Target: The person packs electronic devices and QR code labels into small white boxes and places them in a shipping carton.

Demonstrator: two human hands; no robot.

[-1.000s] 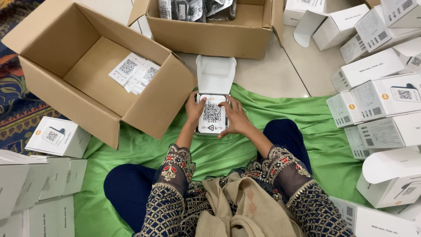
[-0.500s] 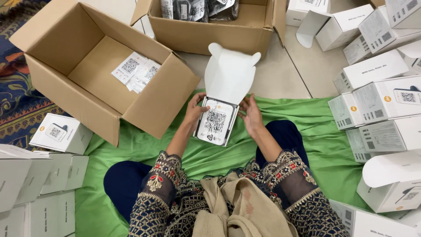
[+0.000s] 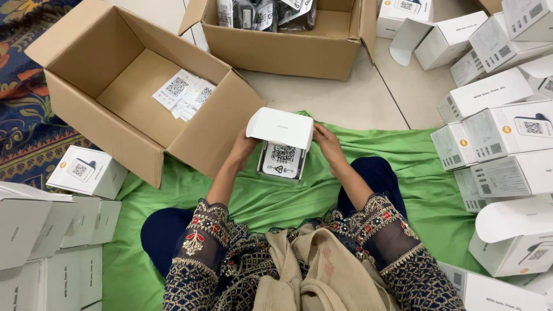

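A small white box (image 3: 281, 128) rests on the green cloth (image 3: 271, 196) in front of my knees. Its lid is folded down over the top, half covering a white card with a black square code (image 3: 282, 158) inside. My left hand (image 3: 242, 147) grips the box's left side. On the right side, my right hand (image 3: 328, 141) holds the box, fingers by the lid's edge.
A large open cardboard box (image 3: 132, 92) with code labels lies at the left. Another cardboard box (image 3: 288, 34) of bagged items stands behind. White boxes are stacked at the right (image 3: 501, 132) and the left (image 3: 52, 230).
The lid stood upright half a second ago and has now been folded down over the box. Both hands stayed on the box's sides.
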